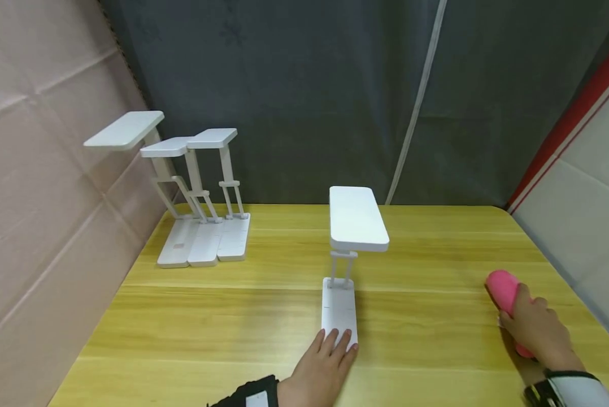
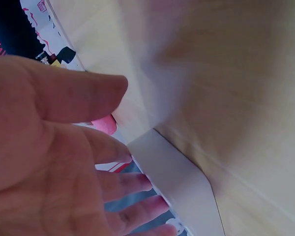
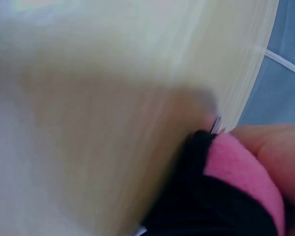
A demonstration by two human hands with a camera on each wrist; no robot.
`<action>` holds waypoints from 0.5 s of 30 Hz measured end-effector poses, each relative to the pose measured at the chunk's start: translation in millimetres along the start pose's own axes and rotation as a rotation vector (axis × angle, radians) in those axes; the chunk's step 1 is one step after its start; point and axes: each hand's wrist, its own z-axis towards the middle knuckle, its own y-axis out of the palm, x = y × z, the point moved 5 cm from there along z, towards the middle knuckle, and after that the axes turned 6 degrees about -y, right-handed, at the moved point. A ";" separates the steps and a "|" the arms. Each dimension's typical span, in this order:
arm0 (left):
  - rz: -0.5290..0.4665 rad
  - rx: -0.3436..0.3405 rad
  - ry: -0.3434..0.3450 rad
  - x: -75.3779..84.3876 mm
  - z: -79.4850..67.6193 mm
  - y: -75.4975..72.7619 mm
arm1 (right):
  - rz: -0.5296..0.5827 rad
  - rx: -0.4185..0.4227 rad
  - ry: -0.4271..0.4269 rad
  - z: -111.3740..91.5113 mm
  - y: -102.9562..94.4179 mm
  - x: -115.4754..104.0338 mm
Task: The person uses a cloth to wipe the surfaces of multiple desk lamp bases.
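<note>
A white stand with a flat tilted top plate (image 1: 358, 217), thin paired struts and a slim base (image 1: 339, 305) stands upright at mid-table. My left hand (image 1: 317, 370) lies on the near end of that base, its fingers stretched out. In the left wrist view the fingertips touch the edge of the white base (image 2: 174, 172). Off to the right, my right hand (image 1: 540, 333) grips a rounded, elongated pink thing (image 1: 501, 287) low over the table. Its surface looks fuzzy in the right wrist view, where black material borders the pink thing (image 3: 243, 169); my hand hides its middle.
Three similar white stands, one taller (image 1: 126, 131) and two lower (image 1: 166, 148) (image 1: 213, 138), are side by side at the back left of the wooden table (image 1: 426, 316). A dark grey curtain (image 1: 284, 102) hangs behind; pale panels flank both sides.
</note>
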 end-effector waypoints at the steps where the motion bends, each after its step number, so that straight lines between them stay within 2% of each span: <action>1: -0.002 0.008 -0.004 1.1 0.5 -0.4 | 0.003 -0.004 -0.008 1.0 -0.6 0.3; 4: -0.009 0.041 -0.008 2.2 1.1 -3.3 | 0.003 -0.007 -0.055 4.9 -3.8 -1.7; 7: -0.119 0.079 -0.001 -6.8 -0.9 -7.7 | 0.015 0.014 -0.156 6.9 -9.3 -21.1; 9: -0.252 0.095 -0.024 -23.6 -2.0 -9.5 | 0.050 0.031 -0.282 5.4 -12.5 -49.3; 12: -0.469 0.114 -0.096 -59.8 2.3 -6.7 | 0.113 0.054 -0.543 -1.9 -14.0 -111.0; 15: -0.591 0.084 -0.135 -88.7 16.1 4.7 | 0.115 0.032 -0.793 -9.7 -10.9 -174.3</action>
